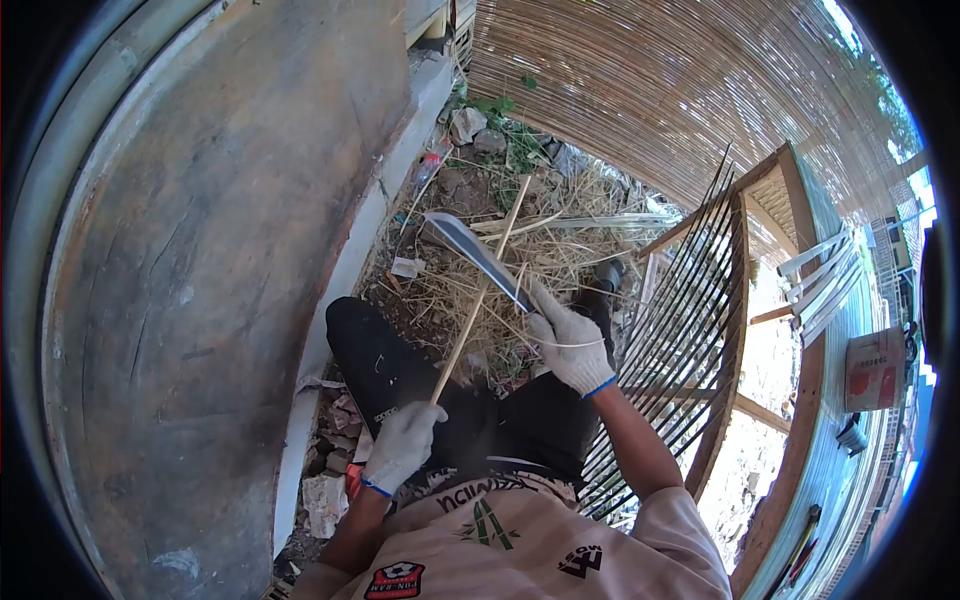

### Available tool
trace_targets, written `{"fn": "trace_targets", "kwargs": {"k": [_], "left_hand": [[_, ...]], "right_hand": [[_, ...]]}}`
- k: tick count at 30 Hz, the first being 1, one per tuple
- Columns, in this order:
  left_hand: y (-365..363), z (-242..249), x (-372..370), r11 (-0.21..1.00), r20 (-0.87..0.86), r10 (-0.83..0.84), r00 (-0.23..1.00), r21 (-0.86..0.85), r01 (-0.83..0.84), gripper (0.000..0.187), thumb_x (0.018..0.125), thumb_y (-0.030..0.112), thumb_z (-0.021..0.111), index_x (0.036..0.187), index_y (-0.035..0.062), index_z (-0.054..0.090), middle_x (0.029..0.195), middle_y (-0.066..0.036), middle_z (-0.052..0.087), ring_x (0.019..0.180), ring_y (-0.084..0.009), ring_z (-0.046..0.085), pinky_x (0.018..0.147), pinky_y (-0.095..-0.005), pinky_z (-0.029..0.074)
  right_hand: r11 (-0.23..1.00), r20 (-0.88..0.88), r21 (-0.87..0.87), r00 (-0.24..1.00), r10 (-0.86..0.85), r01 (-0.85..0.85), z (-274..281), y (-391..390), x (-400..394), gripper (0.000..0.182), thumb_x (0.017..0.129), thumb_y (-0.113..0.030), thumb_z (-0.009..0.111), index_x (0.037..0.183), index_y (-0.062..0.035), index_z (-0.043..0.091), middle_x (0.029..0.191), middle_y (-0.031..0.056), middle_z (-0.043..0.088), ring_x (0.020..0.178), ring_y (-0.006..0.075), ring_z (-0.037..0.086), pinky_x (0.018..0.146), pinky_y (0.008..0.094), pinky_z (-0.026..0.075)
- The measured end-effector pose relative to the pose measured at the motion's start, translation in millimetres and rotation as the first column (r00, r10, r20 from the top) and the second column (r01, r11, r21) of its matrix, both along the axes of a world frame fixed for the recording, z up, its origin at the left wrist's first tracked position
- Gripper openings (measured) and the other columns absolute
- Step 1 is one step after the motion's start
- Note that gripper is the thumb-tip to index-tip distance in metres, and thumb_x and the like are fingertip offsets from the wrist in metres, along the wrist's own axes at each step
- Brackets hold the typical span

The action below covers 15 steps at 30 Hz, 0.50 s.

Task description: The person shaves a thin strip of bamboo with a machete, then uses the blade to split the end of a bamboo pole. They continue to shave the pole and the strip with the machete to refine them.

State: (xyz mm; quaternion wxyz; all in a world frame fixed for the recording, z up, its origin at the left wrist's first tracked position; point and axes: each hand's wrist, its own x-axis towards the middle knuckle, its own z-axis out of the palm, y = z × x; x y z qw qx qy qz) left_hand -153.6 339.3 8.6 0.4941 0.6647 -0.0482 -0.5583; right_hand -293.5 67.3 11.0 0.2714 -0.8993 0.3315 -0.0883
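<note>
My left hand (400,445), in a white knit glove with a blue cuff, is closed around the lower end of a long, pale bamboo strip (462,340). The strip slants up and away from me over the litter on the ground. My right hand (572,345), gloved the same way, grips a machete (462,240), whose handle is mostly hidden in the fist. Its long blade points up and left and crosses the strip in this view. A thin sliver curves across the back of the right glove.
Bamboo shavings (560,245) cover the ground between my dark-trousered legs. On the left stands a large worn board (220,230). A slatted bamboo frame (690,310) leans at the right, near a shelf bearing a bucket (875,370). Behind hangs a woven screen (650,70).
</note>
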Motion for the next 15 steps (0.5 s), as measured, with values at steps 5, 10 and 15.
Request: {"fn": "trace_targets", "kwargs": {"k": [5,10,15], "left_hand": [[-33,9,0,0.998,-0.171,0.007,0.985,-0.057,-0.017,0.027,0.112,0.026,0.049,0.107,0.0043,0.064,0.06,0.009,0.037,0.044,-0.0027,0.031,0.04,-0.0241,0.025],[-37,9,2,0.994,-0.173,-0.016,0.985,-0.107,-0.003,0.028,0.113,0.029,0.05,0.108,0.0049,0.064,0.061,0.01,0.037,0.044,-0.0025,0.031,0.04,-0.0235,0.024],[-20,15,-5,0.991,-0.201,-0.067,0.977,-0.127,0.042,0.028,0.113,0.028,0.05,0.108,0.005,0.064,0.062,0.01,0.036,0.045,-0.0014,0.029,0.041,-0.0227,0.024]], "right_hand": [[0.944,-0.099,-0.046,0.942,0.32,-0.326,14,58,5,0.058,0.103,-0.051,0.059,0.156,-0.0279,0.047,0.082,0.0189,0.067,0.066,0.0347,0.072,0.055,0.046,0.056],[0.934,-0.151,-0.077,0.93,0.336,-0.35,25,49,12,0.056,0.105,-0.053,0.055,0.154,-0.0274,0.048,0.081,0.0182,0.067,0.063,0.0339,0.071,0.052,0.0461,0.055],[0.963,-0.116,-0.186,0.977,0.178,-0.198,19,18,14,0.054,0.105,-0.046,0.058,0.154,-0.026,0.049,0.08,0.0179,0.067,0.066,0.0357,0.071,0.054,0.047,0.056]]}}
